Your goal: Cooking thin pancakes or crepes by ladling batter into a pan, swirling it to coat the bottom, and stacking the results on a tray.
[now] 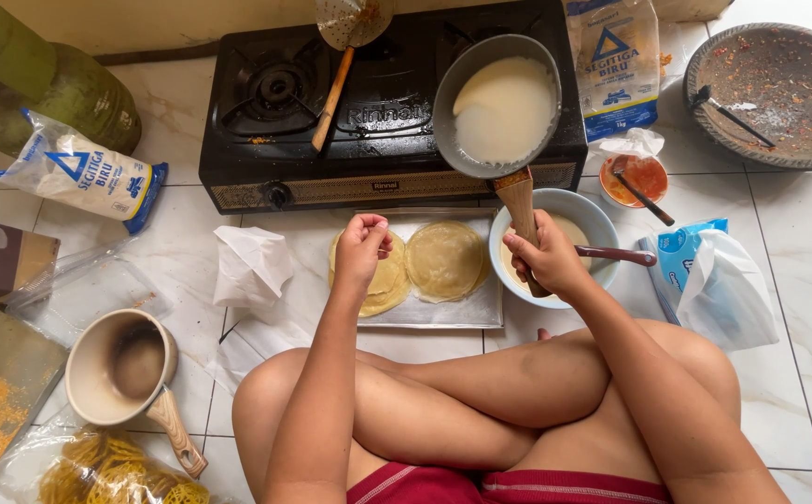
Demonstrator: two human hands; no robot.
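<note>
Here the right hand (544, 259) is clamped around the wooden handle (519, 201) of a small grey frying pan (501, 105), which is tilted over the right burner of the black two-burner gas stove (331, 112), a pale batter film coating most of its inside. The pan looks light but front-heavy; the handle is the only sensible hold, since the metal rim is likely hot and the wet batter would slide if the tilt steepens. The left hand (361, 247) hovers with fingertips pinched together, nothing visibly between them, just above the thin yellowish crepes (425, 266) lying overlapped on a flat metal tray (462, 313) on the tile floor. Those sheets look soft, floppy and easy to tear; an edge lift seems safest. A batter bowl (593, 219) with a dark-handled ladle (616, 254) sits touching the tray's right side, directly under the pan handle, so it crowds the gripping hand. Nearby: a perforated skimmer (345, 37) resting on the stove, a flour bag (611, 65) beside it, a small orange sauce bowl (639, 179), a round stone mortar plate (770, 93), crumpled white paper (252, 266), a second wooden-handled pan (121, 369), a green gas cylinder (51, 84).
</note>
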